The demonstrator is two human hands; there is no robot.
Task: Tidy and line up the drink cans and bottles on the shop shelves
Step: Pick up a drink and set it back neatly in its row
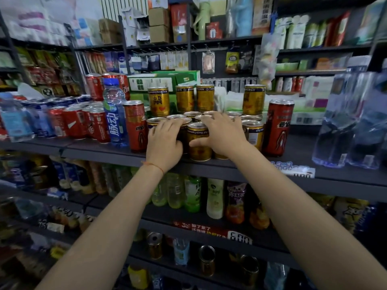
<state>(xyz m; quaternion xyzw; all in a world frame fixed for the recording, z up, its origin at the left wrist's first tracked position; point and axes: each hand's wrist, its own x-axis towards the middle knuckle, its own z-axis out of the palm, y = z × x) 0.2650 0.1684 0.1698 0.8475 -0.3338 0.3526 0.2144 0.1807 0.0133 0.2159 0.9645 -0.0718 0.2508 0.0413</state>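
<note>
Both hands reach up to a cluster of short gold cans point(199, 141) on the dark shelf point(293, 155). The left hand point(164, 141) lies with fingers spread over the tops and sides of the cans at the cluster's left, gripping none that can be seen. The right hand point(222, 135) cups the front can, thumb against its side and fingers curled over the tops of the cans behind.

The gold cans are squat, with silver rims and dark bands of lettering; four more point(184, 98) stand stacked on the rear ones. A tall red can point(135, 126) stands just left of the group and another tall red can point(277, 127) just right, hemming it in. Further left are a blue drink bottle point(115, 114) and rows of red cola cans point(73, 122); clear water bottles point(345, 122) stand at the far right. Green cartons point(165, 80) sit behind the stack.
</note>
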